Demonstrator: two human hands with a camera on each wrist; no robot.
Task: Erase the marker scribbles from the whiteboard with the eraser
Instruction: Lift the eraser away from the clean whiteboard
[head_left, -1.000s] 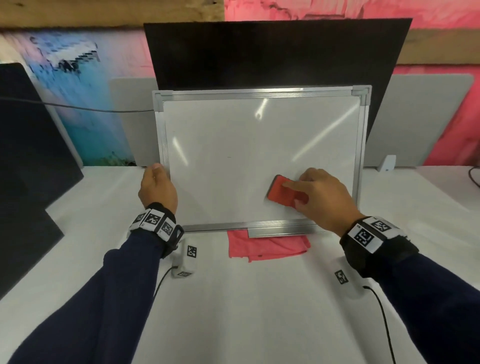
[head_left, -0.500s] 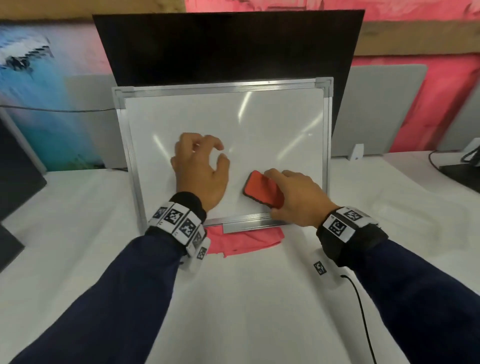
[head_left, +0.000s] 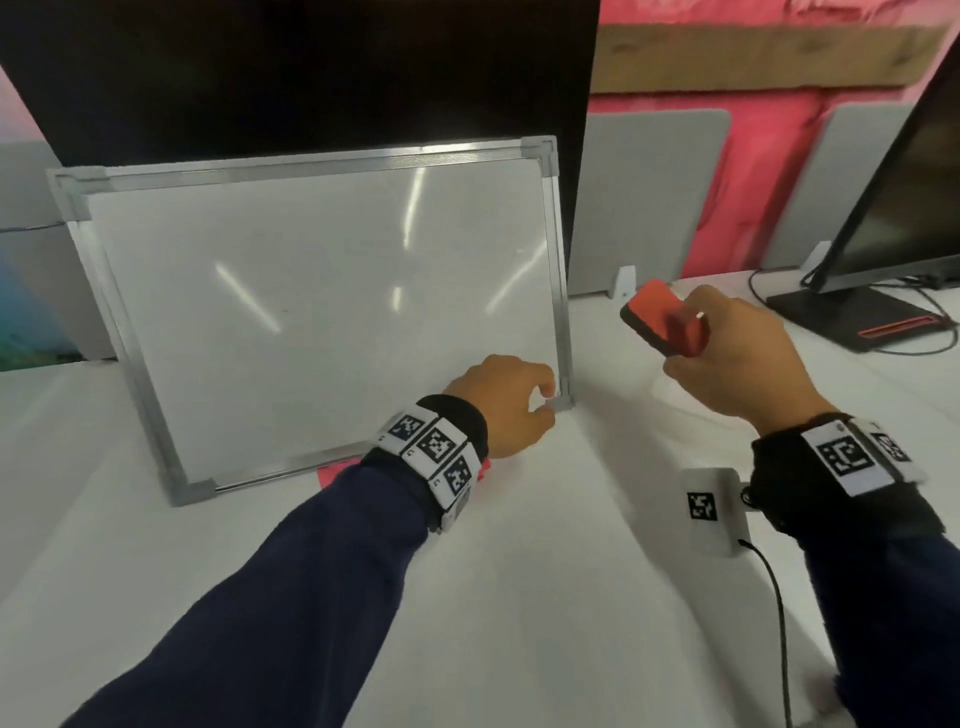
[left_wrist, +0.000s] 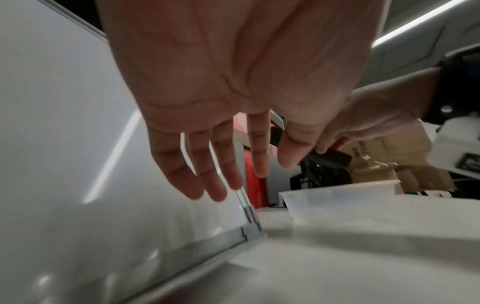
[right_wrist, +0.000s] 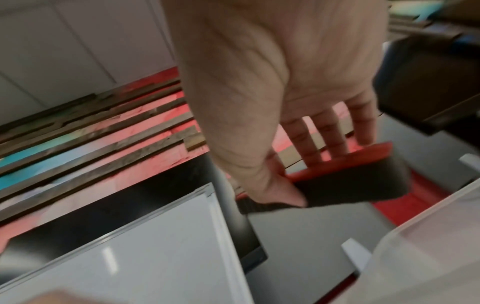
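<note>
The whiteboard (head_left: 322, 312) leans upright against a black panel; its surface shows only light reflections and a faint speck. My left hand (head_left: 543, 397) is at the board's lower right corner, fingers loosely extended beside the metal frame (left_wrist: 250, 230), holding nothing. In the left wrist view the left hand (left_wrist: 233, 174) hovers just over that frame edge. My right hand (head_left: 727, 358) holds the red eraser (head_left: 657, 312) in the air, right of the board and clear of it. The right wrist view shows the eraser (right_wrist: 350, 181) with its dark felt side down, pinched between thumb and fingers.
A pink cloth (head_left: 332, 473) pokes out under the board's bottom edge. A monitor (head_left: 909, 208) on a black base (head_left: 857, 317) with cables stands at the far right. Grey dividers (head_left: 649, 197) line the back. A white tagged box (head_left: 711, 509) with a cable lies on the table (head_left: 519, 597).
My right hand lifted the eraser off the board and carried it right. My left hand left the board's left edge, crossed its face and reached the lower right corner. The head view swung right.
</note>
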